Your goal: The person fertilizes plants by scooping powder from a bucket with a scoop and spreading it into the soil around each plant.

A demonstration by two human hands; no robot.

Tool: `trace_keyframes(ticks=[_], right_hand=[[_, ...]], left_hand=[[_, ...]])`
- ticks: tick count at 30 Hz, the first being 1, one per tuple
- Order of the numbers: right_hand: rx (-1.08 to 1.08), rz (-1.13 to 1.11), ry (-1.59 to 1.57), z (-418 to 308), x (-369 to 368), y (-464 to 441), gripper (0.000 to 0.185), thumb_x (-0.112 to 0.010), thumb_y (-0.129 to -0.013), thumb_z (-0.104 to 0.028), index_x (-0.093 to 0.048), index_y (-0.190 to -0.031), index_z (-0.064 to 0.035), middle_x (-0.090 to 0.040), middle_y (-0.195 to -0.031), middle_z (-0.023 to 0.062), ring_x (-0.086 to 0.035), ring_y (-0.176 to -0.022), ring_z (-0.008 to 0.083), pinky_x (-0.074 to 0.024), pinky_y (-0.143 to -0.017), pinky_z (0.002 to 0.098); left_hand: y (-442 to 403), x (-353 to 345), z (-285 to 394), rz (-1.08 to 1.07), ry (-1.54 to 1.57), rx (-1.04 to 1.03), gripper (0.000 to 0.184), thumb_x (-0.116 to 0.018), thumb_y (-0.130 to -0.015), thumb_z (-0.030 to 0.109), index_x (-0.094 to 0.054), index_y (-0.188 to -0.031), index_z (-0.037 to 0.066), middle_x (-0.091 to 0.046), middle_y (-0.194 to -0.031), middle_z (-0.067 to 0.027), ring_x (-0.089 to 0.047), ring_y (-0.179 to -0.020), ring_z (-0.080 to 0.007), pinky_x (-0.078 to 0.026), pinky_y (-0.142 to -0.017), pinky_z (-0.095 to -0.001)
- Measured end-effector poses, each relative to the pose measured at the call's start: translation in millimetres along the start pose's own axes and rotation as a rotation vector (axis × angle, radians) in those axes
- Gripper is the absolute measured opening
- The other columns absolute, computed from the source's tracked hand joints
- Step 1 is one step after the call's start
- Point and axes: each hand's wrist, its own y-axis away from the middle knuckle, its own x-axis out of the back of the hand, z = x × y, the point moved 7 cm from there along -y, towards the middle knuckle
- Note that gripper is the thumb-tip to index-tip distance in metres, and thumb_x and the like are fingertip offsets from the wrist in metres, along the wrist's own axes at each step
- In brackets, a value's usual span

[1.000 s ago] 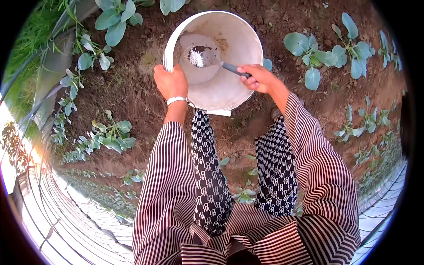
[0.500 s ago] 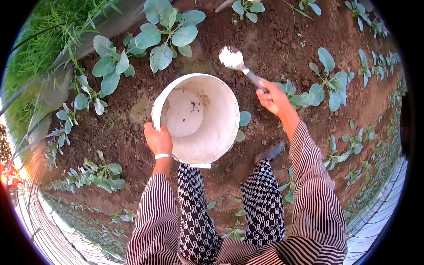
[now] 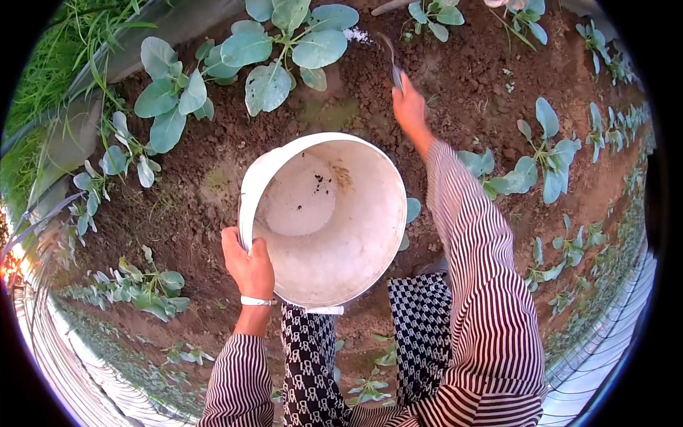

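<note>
My left hand (image 3: 249, 267) grips the left rim of a white bucket (image 3: 356, 249), which is tipped so its inside faces me. Dark specks and a brown stain show on a whitish bottom (image 3: 295, 199); whether that is granules or bare plastic I cannot tell. Ahead and to the right, my right hand (image 3: 410, 107) is closed round the dark handle of a metal spoon (image 3: 388, 51), turned nearly edge-on. White granules (image 3: 358, 34) lie left of the spoon, beside the leaves of a broad-leaved plant (image 3: 284, 50).
More broad-leaved seedlings (image 3: 548, 160) grow in rows across brown soil (image 3: 455, 78). Tall grass (image 3: 43, 78) and a grey sheet edge (image 3: 71, 132) border the left. My legs (image 3: 309, 356) stand close behind the bucket. Something pale (image 3: 509, 4) shows at the top edge.
My right hand has moved forward and left and turned the spoon over. The white granules it carried are now on the ground by the plant. The bucket has shifted slightly nearer and right.
</note>
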Motion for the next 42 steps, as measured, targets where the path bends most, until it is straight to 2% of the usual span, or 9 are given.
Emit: trace_keyframes(ticks=[8, 10, 15, 20, 25, 28, 32, 38, 42], right_hand=[[-0.983, 0.091, -0.122, 70.6, -99.0, 16.1, 0.031, -0.046, -0.094, -0.023, -0.05, -0.112, 0.0018, -0.062, -0.094, 0.0193, -0.061, -0.081, 0.0333, -0.0477, -0.065, 0.0399], [-1.416, 0.581, -0.953, 61.9, -134.9, 7.9, 0.038, -0.049, -0.092, -0.036, -0.055, -0.107, -0.0006, -0.063, -0.099, 0.0153, -0.061, -0.085, 0.0316, -0.0482, -0.065, 0.0351], [-0.636, -0.492, 0.412, 33.3, -139.2, -62.4, 0.043, -0.048, -0.092, -0.038, -0.056, -0.112, -0.0012, -0.063, -0.104, 0.0109, -0.063, -0.086, 0.0255, -0.0485, -0.067, 0.031], [-1.198, 0.104, -0.994, 14.5, -134.6, -49.9, 0.04, -0.054, -0.089, -0.028, -0.052, -0.119, -0.0011, -0.062, -0.1, 0.0135, -0.062, -0.083, 0.0237, -0.047, -0.065, 0.0341], [-0.768, 0.106, -0.47, 19.0, -71.9, -41.9, 0.046, -0.053, -0.087, -0.016, -0.04, -0.128, -0.001, -0.06, -0.101, 0.0227, -0.06, -0.085, 0.0333, -0.0458, -0.067, 0.0424], [-0.977, 0.062, -0.316, 40.1, -67.0, 10.0, 0.06, -0.06, -0.086, -0.025, -0.034, -0.136, -0.0042, -0.059, -0.108, 0.0216, -0.062, -0.093, 0.0281, -0.0457, -0.072, 0.0389], [-0.532, -0.707, 0.419, 87.7, -185.4, 1.0, 0.055, -0.06, -0.086, -0.025, -0.038, -0.131, -0.0016, -0.06, -0.109, 0.0162, -0.062, -0.094, 0.0267, -0.0464, -0.074, 0.0368], [-1.113, -0.101, -0.731, 39.3, -119.7, -42.8, 0.04, -0.059, -0.086, -0.022, -0.048, -0.118, 0.0, -0.061, -0.11, 0.0102, -0.061, -0.094, 0.0292, -0.0492, -0.079, 0.0369], [-0.709, -0.03, 0.138, 148.9, -171.7, -91.3, 0.032, -0.061, -0.087, -0.022, -0.055, -0.109, 0.0003, -0.061, -0.091, 0.0103, -0.056, -0.09, 0.0186, -0.045, -0.067, 0.0324]], left_hand=[[19.8, 0.4, -3.0, -0.002, 0.013, -0.072, 0.02, -0.051, -0.07, 0.0, -0.042, -0.088, -0.002, -0.042, -0.08, -0.0116, -0.042, -0.073, -0.0236, -0.038, -0.072, -0.0336], [20.1, 3.3, -9.7, 0.01, 0.05, -0.076, 0.019, -0.05, -0.071, 0.002, -0.042, -0.088, 0.0, -0.04, -0.078, -0.0079, -0.039, -0.071, -0.0175, -0.038, -0.068, -0.0304], [12.9, 6.3, -11.7, -0.036, 0.047, 0.003, 0.019, -0.049, -0.071, 0.003, -0.042, -0.089, 0.0, -0.042, -0.079, -0.0071, -0.039, -0.072, -0.0164, -0.038, -0.069, -0.029], [11.6, 5.6, -10.0, -0.024, 0.049, -0.046, 0.018, -0.049, -0.071, 0.003, -0.042, -0.087, 0.0, -0.041, -0.079, -0.0071, -0.038, -0.072, -0.0165, -0.037, -0.069, -0.0296], [7.8, 7.8, -10.0, -0.028, 0.075, -0.032, 0.017, -0.049, -0.071, 0.003, -0.042, -0.086, -0.001, -0.04, -0.078, -0.0085, -0.038, -0.071, -0.0182, -0.037, -0.069, -0.0303], [9.8, 5.7, -9.7, -0.033, 0.083, -0.029, 0.018, -0.048, -0.07, 0.001, -0.042, -0.087, -0.001, -0.04, -0.077, -0.0112, -0.039, -0.07, -0.0213, -0.038, -0.069, -0.0319], [10.7, 5.2, -6.8, -0.012, 0.066, -0.031, 0.017, -0.048, -0.07, 0.001, -0.042, -0.086, -0.002, -0.041, -0.077, -0.0114, -0.039, -0.07, -0.0207, -0.038, -0.069, -0.0321], [10.8, 4.1, -12.9, -0.03, 0.083, -0.007, 0.018, -0.05, -0.07, 0.001, -0.042, -0.086, -0.001, -0.042, -0.077, -0.0103, -0.04, -0.07, -0.0198, -0.039, -0.07, -0.0316], [9.3, 3.2, -9.7, -0.008, 0.087, -0.017, 0.018, -0.051, -0.07, 0.001, -0.043, -0.086, -0.001, -0.043, -0.077, -0.01, -0.041, -0.071, -0.0203, -0.039, -0.07, -0.0315]])
